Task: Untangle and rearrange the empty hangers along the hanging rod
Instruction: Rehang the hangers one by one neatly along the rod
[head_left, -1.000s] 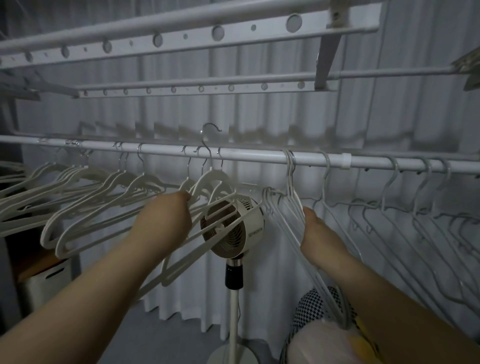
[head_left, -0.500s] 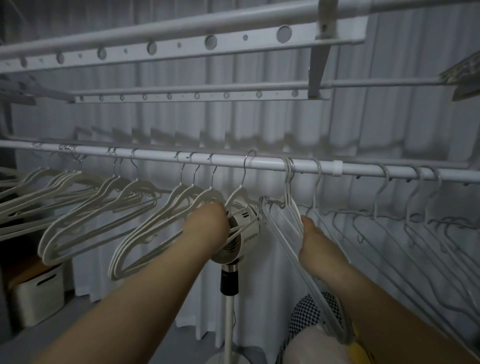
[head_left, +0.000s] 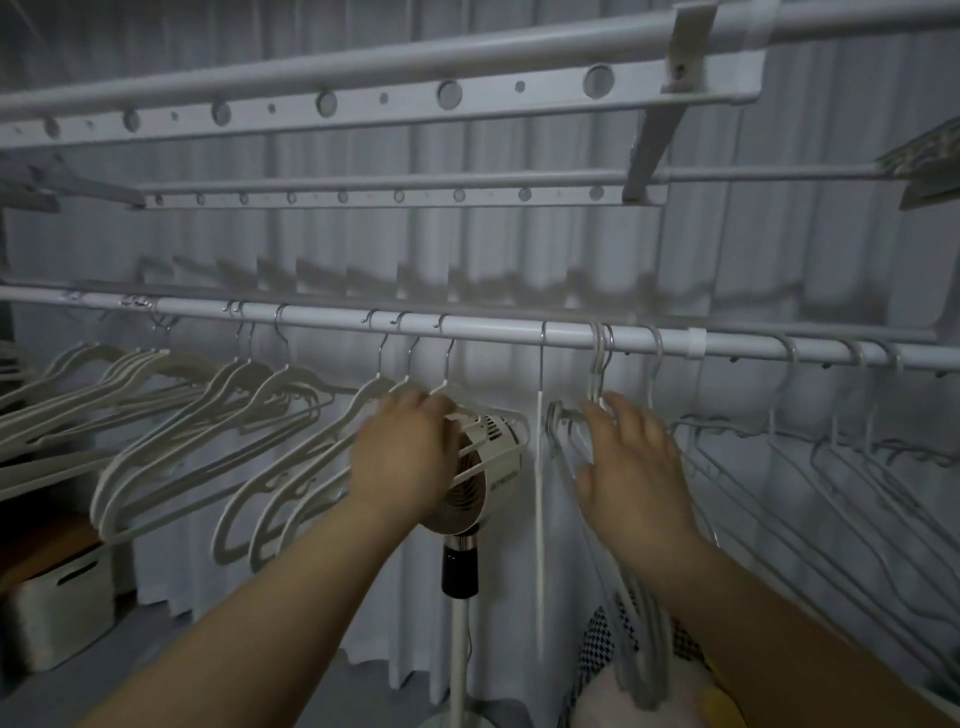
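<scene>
right hand (head_left: 634, 467), fingers spread and loose, touches the grey hanger bunch (head_left: 598, 364) straight ahead of it; left hand (head_left: 405, 452) lies over white hangers (head_left: 332, 436), grip unclear. one hanger (head_left: 540, 493) hangs edge-on between them. the rod (head_left: 493, 328) runs left to right above; right hand is nearer the tangle.

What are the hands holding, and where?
Neither plainly grips. The left hand rests on white plastic hangers near their necks; the right hand is spread open.
</scene>
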